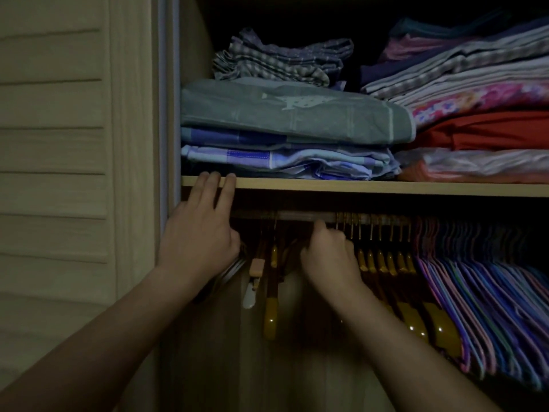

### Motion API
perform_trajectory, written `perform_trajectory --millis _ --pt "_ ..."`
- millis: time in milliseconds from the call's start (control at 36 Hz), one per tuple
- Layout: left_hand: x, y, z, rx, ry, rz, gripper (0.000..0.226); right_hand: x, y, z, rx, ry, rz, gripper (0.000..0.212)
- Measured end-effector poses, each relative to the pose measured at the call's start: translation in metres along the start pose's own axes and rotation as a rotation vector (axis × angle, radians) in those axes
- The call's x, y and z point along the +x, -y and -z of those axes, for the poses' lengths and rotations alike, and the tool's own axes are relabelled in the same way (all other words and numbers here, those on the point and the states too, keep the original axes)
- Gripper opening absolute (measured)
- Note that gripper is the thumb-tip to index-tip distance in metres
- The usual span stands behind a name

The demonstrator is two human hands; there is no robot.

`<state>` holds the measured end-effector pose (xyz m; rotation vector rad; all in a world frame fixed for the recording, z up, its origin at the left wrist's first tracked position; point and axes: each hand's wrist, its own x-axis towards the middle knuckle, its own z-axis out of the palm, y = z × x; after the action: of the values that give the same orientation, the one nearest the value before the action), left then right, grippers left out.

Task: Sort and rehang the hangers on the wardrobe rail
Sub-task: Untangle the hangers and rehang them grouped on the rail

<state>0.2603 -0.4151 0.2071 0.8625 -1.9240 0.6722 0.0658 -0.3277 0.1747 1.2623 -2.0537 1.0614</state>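
Observation:
A dark rail (297,216) runs under the wooden shelf (386,188). On it hang a row of yellow-brown wooden hangers (383,260) and, further right, a dense row of thin purple, pink and blue hangers (490,292). At the left a clip hanger (256,267) and a lone wooden hanger (271,316) hang apart. My right hand (329,260) is curled just under the rail, gripping the neck of a wooden hanger that it mostly hides. My left hand (202,230) has straight fingers resting on the shelf's front edge; its thumb is hidden.
Folded bedding and clothes (282,114) are stacked on the shelf above, with more piles (475,93) to the right. A louvred wardrobe door (59,144) stands at the left. Thin hangers (234,269) show just below my left hand. The wardrobe interior below is dark.

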Motion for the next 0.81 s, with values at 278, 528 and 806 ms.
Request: perform_trajectory --millis 278,528,806 --pt "-0.002 0.001 -0.001 -0.003 0.006 0.002 0.088 -0.005 -0.004 -0.009 -0.023 0.302 -0.125 0.004" --pt "-0.059 -0.028 -0.005 -0.453 0.129 0.15 0.079 -0.131 -0.039 0.01 0.021 0.493 -0.208 0.013" --pt "-0.319 -0.104 -0.065 -1.124 0.674 1.08 0.036 -0.249 -0.145 0.025 0.631 0.933 -0.495 0.019"
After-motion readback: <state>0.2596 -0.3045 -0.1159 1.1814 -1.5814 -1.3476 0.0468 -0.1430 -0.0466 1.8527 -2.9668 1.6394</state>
